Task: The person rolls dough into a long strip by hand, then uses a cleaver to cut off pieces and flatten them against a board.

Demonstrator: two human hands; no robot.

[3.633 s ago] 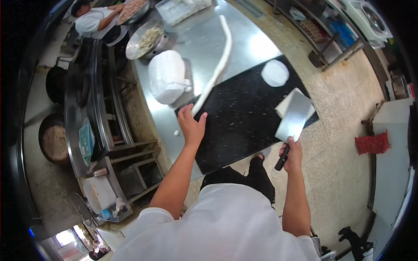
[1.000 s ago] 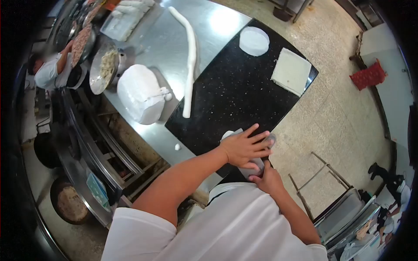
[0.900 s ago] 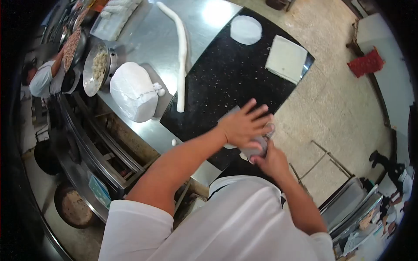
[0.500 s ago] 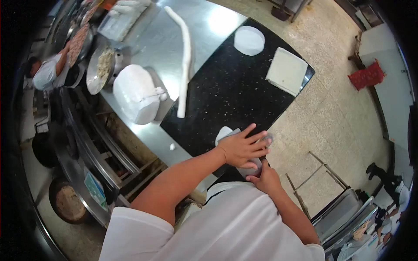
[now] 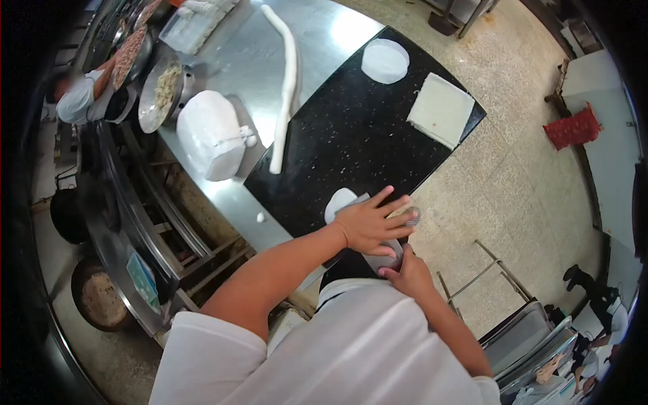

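My left hand lies flat with fingers spread on top of a broad grey cleaver blade, near the front corner of the black worktop. My right hand is closed at the blade's near end; its handle is mostly hidden. A thin white dough disc shows beside the blade, left of my left hand. Past my left fingertips is a small greyish round thing, partly covered. A long white dough rope lies farther away, its near end on the black worktop.
On the black slab stand a stack of round white wrappers and a square white stack. Left are a covered white dough mass, a small dough piece and a bowl of filling. A co-worker stands beyond.
The view has shifted slightly, so the worktop items sit a little higher in it. My hands keep nearly the same pose on the cleaver; more of the dough disc shows.
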